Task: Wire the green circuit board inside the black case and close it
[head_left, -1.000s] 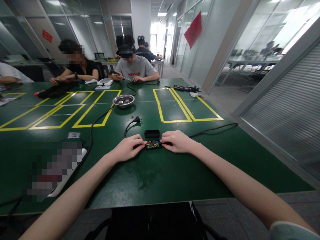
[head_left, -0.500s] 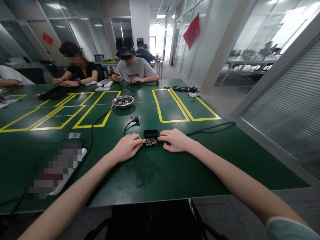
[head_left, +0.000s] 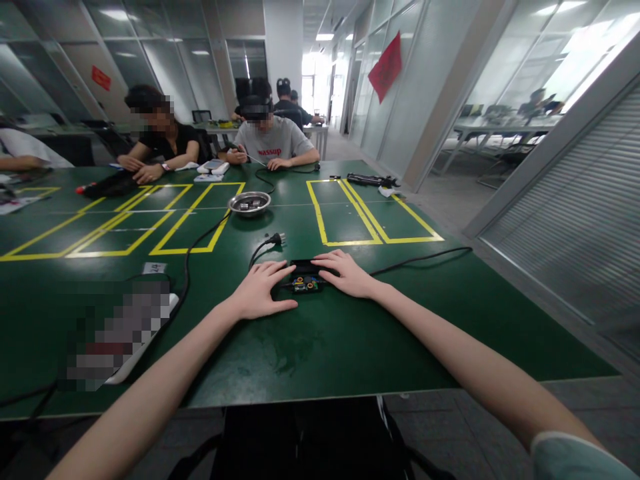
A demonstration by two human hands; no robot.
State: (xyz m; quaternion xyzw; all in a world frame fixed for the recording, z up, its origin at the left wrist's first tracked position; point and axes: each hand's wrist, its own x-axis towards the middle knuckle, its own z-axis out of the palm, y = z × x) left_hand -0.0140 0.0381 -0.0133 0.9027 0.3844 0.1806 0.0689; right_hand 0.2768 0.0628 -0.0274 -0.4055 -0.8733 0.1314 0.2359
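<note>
A small black plastic case lies opened on the green table, with a circuit board (head_left: 306, 285) carrying copper-coloured coils in its near half. Behind the board stands the dark case lid (head_left: 303, 267). My left hand (head_left: 257, 291) is spread, fingertips at the lid's left end and thumb apart in front of the case. On the other side, my right hand (head_left: 349, 274) has its fingers stretched to the lid's right end. A black cord enters the case at the left; the plug (head_left: 276, 239) lies just behind my left hand.
A metal bowl (head_left: 231, 205) with small metal parts stands further back. A pixelated object with a white edge (head_left: 173, 308) lies at left. Yellow tape (head_left: 353, 243) marks the table (head_left: 400, 333). A black cord (head_left: 425, 257) runs right. Co-workers sit across the table.
My fingers have moved from the board's sides up to the ends of the lid. My left hand has opened, its thumb now apart from the fingers.
</note>
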